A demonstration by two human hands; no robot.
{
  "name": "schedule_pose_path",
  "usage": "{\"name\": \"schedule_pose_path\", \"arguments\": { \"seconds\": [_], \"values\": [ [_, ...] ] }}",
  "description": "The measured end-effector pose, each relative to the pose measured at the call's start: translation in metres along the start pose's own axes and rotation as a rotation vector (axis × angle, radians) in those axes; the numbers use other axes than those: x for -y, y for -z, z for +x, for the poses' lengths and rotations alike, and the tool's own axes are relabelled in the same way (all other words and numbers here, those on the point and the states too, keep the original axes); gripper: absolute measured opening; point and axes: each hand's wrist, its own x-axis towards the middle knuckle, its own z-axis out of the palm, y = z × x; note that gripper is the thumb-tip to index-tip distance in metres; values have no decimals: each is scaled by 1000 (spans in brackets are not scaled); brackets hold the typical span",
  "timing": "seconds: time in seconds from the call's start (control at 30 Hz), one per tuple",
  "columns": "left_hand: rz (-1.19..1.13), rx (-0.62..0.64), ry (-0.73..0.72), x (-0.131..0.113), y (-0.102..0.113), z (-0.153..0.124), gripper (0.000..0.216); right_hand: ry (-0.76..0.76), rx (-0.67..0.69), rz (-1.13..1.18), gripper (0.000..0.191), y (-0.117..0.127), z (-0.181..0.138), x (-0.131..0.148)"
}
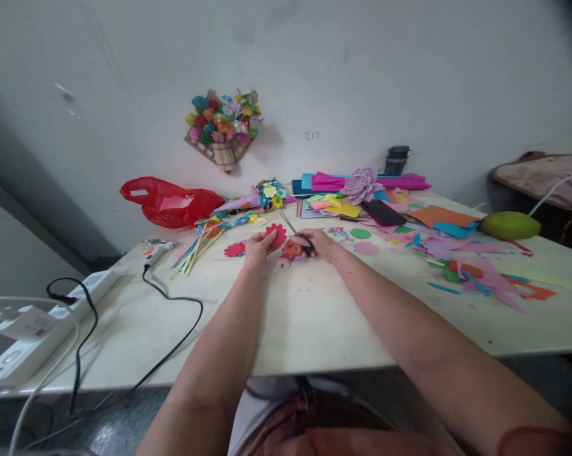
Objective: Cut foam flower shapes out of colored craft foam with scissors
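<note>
Just one view here, head-worn, looking forward and down from close above the forearms [223, 323], out to the left hand [260, 247] and right hand [318, 243] mid-frame, tabletop [309, 335] below, pale wall [362, 69] facing it beyond.

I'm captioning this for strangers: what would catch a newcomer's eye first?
Probably the colourful flower arrangement hanging on the wall, left of centre. Next, the red bag at the back left of the table, and, mid-table, the left hand pinching a red scalloped piece beside scissors in the right hand.
</note>
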Motion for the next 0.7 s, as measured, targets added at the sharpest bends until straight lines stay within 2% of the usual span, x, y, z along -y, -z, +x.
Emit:
{"name": "schedule_pose_path", "arguments": {
  "seconds": [0.27,0.4,0.53,0.7],
  "values": [
    [-53,-3,50,-1,1,0,20,-7,-49,1,23,-2,2,-1],
    [-29,49,72,-1,1,-2,22,11,-129,59,37,-3,6,-2],
    [47,107,73,1,1,-4,27,39,-154,146,46,-5,5,2],
    [158,168,65,4,-2,-5,31,36,-197,197,38,-10,3,9]
  ]
}}
